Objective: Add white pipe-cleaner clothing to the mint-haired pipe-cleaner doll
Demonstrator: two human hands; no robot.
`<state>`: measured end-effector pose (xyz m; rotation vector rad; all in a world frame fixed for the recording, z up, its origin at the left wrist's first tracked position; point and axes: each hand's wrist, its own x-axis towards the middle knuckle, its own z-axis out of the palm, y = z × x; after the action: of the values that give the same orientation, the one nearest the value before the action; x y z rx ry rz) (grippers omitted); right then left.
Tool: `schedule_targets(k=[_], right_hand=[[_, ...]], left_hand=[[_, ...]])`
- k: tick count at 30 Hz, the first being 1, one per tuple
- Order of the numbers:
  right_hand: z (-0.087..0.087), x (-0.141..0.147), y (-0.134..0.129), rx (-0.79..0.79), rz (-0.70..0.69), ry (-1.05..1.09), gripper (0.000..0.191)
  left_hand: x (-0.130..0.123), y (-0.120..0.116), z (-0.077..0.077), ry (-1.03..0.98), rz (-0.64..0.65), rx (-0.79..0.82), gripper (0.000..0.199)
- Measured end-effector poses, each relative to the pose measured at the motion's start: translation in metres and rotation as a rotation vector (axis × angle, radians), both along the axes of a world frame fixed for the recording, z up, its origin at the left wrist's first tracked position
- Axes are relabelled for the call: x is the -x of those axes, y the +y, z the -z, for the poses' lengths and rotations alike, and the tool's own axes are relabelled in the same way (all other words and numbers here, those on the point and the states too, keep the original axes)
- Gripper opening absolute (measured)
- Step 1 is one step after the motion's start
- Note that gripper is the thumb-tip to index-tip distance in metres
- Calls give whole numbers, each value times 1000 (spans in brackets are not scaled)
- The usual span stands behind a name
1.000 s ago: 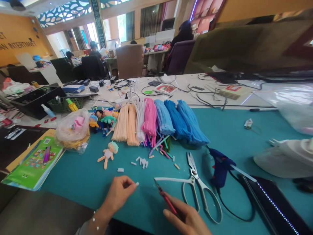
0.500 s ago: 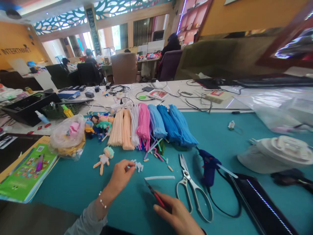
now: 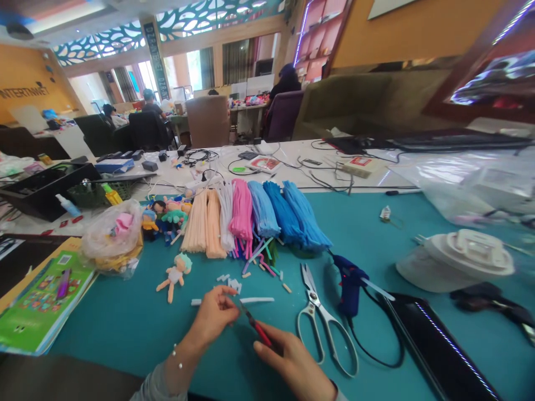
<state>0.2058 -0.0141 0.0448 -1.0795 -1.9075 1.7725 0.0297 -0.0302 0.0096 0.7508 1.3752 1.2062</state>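
Observation:
My left hand is closed, its thumb and fingertips pinching at a white pipe cleaner. White also shows left of this hand; whether it is the same piece is hidden. My right hand wraps round red-handled cutting pliers, whose jaws touch or nearly touch the pipe cleaner beside my left fingertips. Just beyond lie several short white cut pieces. A small doll with mint hair rests to the left. Large scissors lie right of my right hand, blades pointing away.
Bundles of peach, white, pink and blue pipe cleaners lie across the mat. A glue gun with its cable, a black tray and a white appliance are at right. A plastic bag and green book lie left.
My left hand has come nearer, from the cut pieces to the plier jaws. The white pipe cleaner and pliers have shifted left. The view has turned slightly right.

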Motion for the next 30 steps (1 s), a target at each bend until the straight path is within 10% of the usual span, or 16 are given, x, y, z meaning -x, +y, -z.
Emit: schedule_targets(k=[16, 30], right_hand=[[30, 1, -14, 711, 84, 355, 58], [37, 2, -24, 552, 66, 244, 74]], left_hand=[[6, -21, 11, -32, -116, -120, 52], [-6, -43, -1, 390, -203, -295, 37]])
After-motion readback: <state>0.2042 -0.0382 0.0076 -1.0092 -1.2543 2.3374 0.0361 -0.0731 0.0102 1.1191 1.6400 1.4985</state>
